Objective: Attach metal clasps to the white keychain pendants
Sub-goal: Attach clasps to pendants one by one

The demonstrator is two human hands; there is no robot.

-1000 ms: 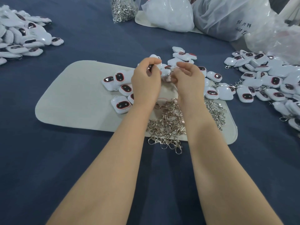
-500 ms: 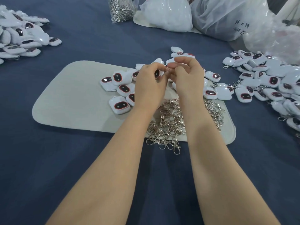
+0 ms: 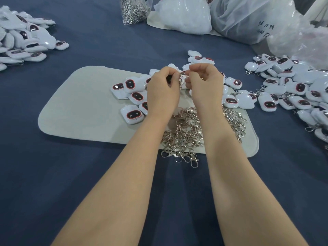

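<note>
While both hands meet above the far side of the mat, one metal clasp [image 3: 181, 76] dangles between them, raised, I judge, so its ring can be worked onto the white pendant [image 3: 169, 80] (only a dark sliver of it shows). The left hand [image 3: 162, 91] has its fingers curled round that pendant. The right hand [image 3: 204, 86] pinches the clasp's top with curled fingers.

Just nearer, between the wrists, lies the heap of loose clasps [image 3: 184, 132], too tangled to count. It is probably kept there for easy reach, and it spills over the near edge of the grey mat [image 3: 85, 107]. About five of the pendants on the mat [image 3: 132, 98] show left of the left hand, with more to the right.

Two larger heaps sit on the blue cloth [image 3: 53, 174]: the right heap [image 3: 291, 86], where some carry clasps and so look finished, and the far-left heap [image 3: 23, 43]. At the far edge stand one bag of clasps [image 3: 134, 8] and three or so plastic bags [image 3: 184, 16].
</note>
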